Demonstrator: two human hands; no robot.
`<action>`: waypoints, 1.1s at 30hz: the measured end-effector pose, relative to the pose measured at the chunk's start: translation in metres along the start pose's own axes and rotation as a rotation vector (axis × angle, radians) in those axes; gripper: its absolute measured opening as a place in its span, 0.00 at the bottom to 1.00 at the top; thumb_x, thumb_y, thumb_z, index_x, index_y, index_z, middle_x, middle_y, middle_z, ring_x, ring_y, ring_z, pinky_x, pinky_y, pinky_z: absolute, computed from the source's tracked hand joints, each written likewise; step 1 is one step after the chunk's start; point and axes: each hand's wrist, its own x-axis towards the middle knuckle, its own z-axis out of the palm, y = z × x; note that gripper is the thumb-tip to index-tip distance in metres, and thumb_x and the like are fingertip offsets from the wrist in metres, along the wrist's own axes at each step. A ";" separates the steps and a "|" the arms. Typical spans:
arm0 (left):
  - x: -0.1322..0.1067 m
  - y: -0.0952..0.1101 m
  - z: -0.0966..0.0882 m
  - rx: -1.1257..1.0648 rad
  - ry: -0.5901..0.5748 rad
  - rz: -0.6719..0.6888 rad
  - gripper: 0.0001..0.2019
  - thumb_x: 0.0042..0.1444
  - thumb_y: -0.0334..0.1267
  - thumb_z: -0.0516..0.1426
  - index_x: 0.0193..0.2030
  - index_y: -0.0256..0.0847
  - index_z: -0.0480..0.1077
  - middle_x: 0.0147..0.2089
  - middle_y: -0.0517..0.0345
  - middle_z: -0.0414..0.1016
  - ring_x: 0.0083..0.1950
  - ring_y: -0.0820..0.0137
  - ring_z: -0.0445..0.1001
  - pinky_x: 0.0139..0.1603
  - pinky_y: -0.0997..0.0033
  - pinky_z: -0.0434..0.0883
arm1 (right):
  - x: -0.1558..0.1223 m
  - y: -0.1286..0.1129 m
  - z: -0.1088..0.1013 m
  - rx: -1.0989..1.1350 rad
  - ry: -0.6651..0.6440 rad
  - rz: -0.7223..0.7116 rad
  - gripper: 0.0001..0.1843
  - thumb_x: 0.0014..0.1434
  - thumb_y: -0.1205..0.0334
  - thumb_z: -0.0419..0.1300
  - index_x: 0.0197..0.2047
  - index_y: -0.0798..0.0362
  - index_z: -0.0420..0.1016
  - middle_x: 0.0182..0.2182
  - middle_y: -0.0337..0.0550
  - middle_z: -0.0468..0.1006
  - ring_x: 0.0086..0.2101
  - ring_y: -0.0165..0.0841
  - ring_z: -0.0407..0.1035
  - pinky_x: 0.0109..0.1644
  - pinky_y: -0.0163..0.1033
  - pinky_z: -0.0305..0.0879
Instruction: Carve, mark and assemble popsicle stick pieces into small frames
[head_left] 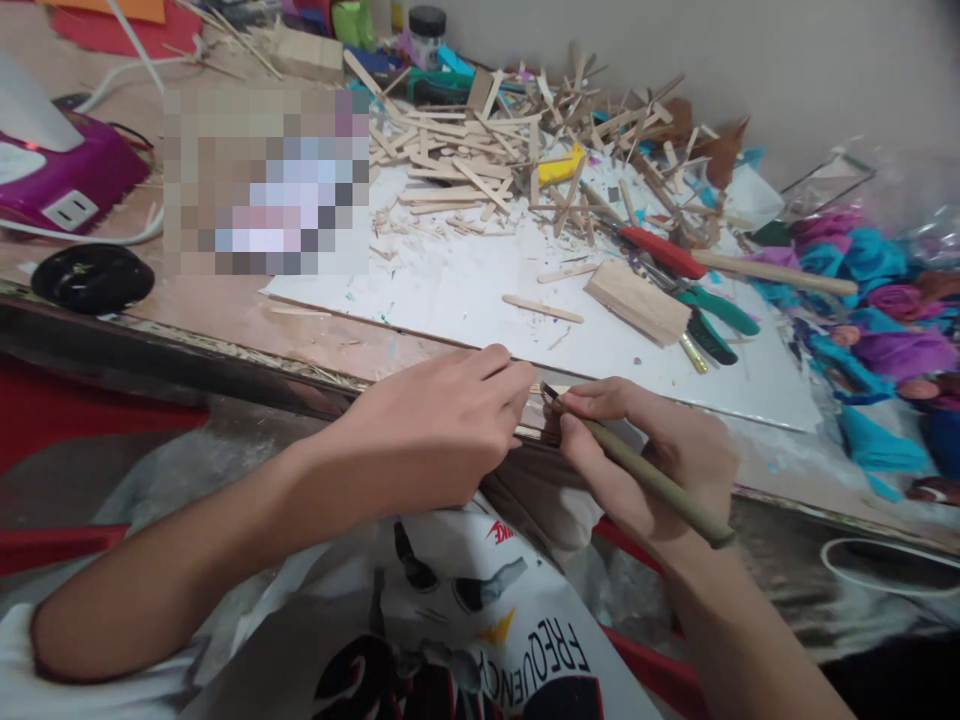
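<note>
At the table's front edge, my right hand [675, 450] is closed around a carving knife with a long olive handle [656, 485]. Its short dark blade points left, close to my left fingertips. My left hand [442, 420] has its fingers curled and pressed together, with a thin pale wooden stick [534, 432] showing just beside them. Most of that stick is hidden by my fingers. Beyond my hands, a single craft stick [542, 308] lies on the white board [450, 300].
A pile of craft sticks [465, 150] and scraps covers the board's back. A wood block [637, 302], green-handled pliers [720, 312] and a red-handled tool [660, 250] lie at right. Cloth flowers [892, 290] crowd the far right. A purple power strip [97, 180] and a black lid [94, 278] sit left.
</note>
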 end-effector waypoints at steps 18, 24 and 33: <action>-0.001 -0.001 0.005 0.008 0.043 -0.001 0.08 0.71 0.36 0.56 0.49 0.32 0.73 0.47 0.46 0.73 0.51 0.56 0.69 0.48 0.56 0.70 | -0.003 0.002 -0.004 0.006 0.010 0.035 0.06 0.59 0.68 0.67 0.37 0.46 0.78 0.35 0.42 0.87 0.34 0.40 0.83 0.37 0.44 0.79; -0.001 -0.002 0.003 0.013 0.035 0.008 0.09 0.72 0.36 0.55 0.51 0.31 0.73 0.48 0.46 0.73 0.52 0.56 0.69 0.49 0.56 0.69 | -0.003 0.001 -0.008 -0.012 0.084 0.172 0.04 0.59 0.66 0.68 0.36 0.46 0.82 0.33 0.41 0.87 0.30 0.39 0.82 0.34 0.42 0.77; -0.002 -0.002 0.004 0.006 0.034 0.004 0.10 0.73 0.37 0.55 0.51 0.31 0.73 0.49 0.45 0.73 0.53 0.56 0.69 0.50 0.56 0.69 | -0.001 0.000 -0.005 -0.023 0.042 0.142 0.05 0.59 0.66 0.68 0.37 0.46 0.81 0.34 0.42 0.88 0.30 0.39 0.82 0.34 0.42 0.79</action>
